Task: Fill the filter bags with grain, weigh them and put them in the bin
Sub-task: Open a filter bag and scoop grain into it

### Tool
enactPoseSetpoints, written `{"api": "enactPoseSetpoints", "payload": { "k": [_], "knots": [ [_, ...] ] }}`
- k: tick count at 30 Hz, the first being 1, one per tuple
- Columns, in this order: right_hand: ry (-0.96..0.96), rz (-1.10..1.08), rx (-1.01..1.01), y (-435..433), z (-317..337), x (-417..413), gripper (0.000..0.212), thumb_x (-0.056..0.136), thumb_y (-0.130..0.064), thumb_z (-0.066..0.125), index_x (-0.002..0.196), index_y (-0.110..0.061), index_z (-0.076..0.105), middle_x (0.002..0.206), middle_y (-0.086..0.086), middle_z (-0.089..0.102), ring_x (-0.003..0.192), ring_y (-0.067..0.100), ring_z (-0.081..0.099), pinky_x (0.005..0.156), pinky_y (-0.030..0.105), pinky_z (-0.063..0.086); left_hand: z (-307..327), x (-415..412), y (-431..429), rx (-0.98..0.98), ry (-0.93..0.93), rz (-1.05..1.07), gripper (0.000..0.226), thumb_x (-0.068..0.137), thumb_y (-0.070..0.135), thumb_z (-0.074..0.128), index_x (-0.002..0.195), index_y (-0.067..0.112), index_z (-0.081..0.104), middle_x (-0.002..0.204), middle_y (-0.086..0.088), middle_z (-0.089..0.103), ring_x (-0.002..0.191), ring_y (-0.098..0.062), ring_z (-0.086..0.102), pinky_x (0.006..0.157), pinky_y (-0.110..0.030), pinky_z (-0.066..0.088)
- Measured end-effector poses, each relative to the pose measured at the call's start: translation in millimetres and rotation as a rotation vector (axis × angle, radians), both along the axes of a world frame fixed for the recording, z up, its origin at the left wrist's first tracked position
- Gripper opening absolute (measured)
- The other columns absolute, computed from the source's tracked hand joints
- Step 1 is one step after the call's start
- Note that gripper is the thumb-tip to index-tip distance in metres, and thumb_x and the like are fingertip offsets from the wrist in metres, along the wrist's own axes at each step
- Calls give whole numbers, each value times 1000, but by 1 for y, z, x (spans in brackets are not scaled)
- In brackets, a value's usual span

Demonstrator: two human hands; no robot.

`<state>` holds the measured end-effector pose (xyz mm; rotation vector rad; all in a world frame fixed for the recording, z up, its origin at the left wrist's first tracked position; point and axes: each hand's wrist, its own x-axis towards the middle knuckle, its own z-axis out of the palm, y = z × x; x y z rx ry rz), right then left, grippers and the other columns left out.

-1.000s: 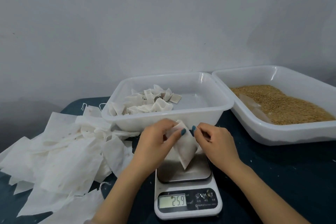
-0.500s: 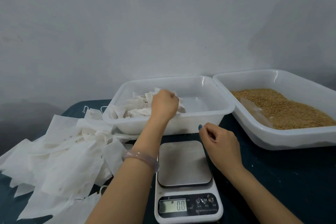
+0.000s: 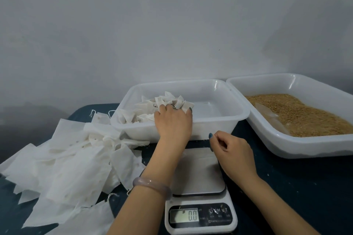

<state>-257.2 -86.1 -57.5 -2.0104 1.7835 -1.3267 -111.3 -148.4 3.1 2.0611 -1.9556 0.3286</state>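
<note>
Head view, looking down on a dark blue counter (image 3: 298, 187). Reaches the left grip (image 3: 172, 122) over the near rim of the white bin (image 3: 219, 128), fingers nearly straight and slightly spread, lying flat on the heap of filled filter bags (image 3: 145, 114) that spreads beyond and to the left of the fingertips. Touches only, as far as can be seen; clasps and pinches none of them, thumb out to the right. Wears a pale bracelet (image 3: 150, 185) on that wrist.

Holds the right grip (image 3: 232, 150) just right of the left wrist, low over the far right corner of the scale (image 3: 200, 223), fingers loosely curled toward the palm with nothing visibly in them. Cannot be told whether it touches the scale.

Shows 0.0 on the display (image 3: 184, 215), nearer the camera than both grips, with the steel platter (image 3: 198, 175) bare between the two forearms.

Has the empty filter bags (image 3: 76, 158) sprawled flat over the counter to the left of the left grip, drawstrings trailing, the nearest lying against the bin's left corner.

Has the grain (image 3: 298, 114) in a second white tray (image 3: 315, 149) to the right of the right grip, set hard beside the bin.
</note>
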Motion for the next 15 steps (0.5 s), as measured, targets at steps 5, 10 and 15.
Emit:
{"api": "enactPoseSetpoints", "payload": {
  "k": [5,10,15],
  "knots": [
    [19,15,-13,1,0,1,39,93,-39,53,59,-19,53,49,-3,50,52,18,50,44,23,30,13,11,20,-201,32,-57,35,102,38,36,118,14,57,116,-6,56,107,-25,51,80,-34,35],
    [13,21,-10,0,0,0,40,93,-38,53,58,-19,51,48,-2,49,53,19,49,43,21,26,41,49,29,-228,197,53,21,98,28,46,111,11,51,109,-6,54,99,-26,55,65,-34,32],
    [-9,41,2,1,0,1,39,93,-37,53,59,-18,51,49,-1,48,51,21,46,45,27,29,48,110,33,-44,140,292,23,93,9,44,113,0,50,117,-18,56,111,-37,54,77,-40,40]
  ]
}}
